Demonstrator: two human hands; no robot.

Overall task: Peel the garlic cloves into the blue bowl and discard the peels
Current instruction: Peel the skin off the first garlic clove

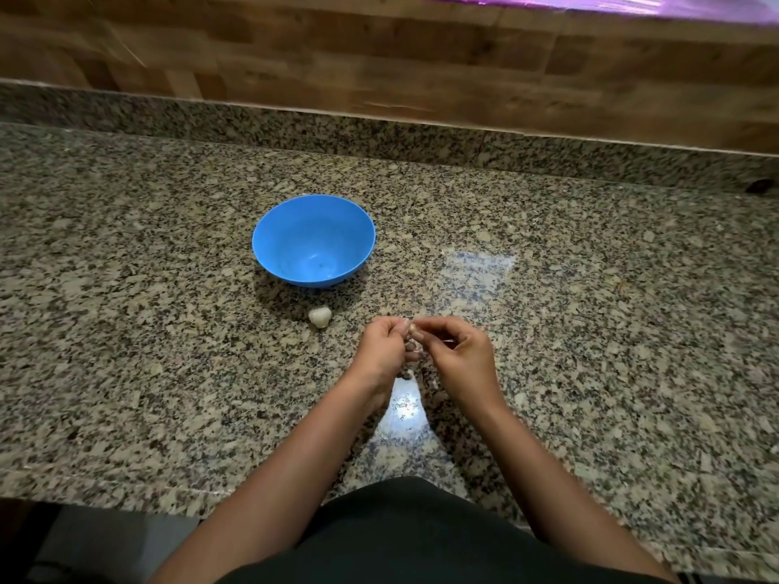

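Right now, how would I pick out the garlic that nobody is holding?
Find the blue bowl on the speckled granite counter. Just in front of it, toward the person, sits a small white garlic piece, apart from the bowl. Unlike the clove pinched between both hands, it lies alone on the stone.

The bowl point(313, 241) sat on the counter point(590, 309) near the middle of the frame, the garlic point(320, 316) lay just below it, and both hands point(381, 349) point(461, 356) met lower right of the garlic.

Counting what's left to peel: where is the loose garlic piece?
The garlic piece lies on the counter just in front of the blue bowl, left of both hands.
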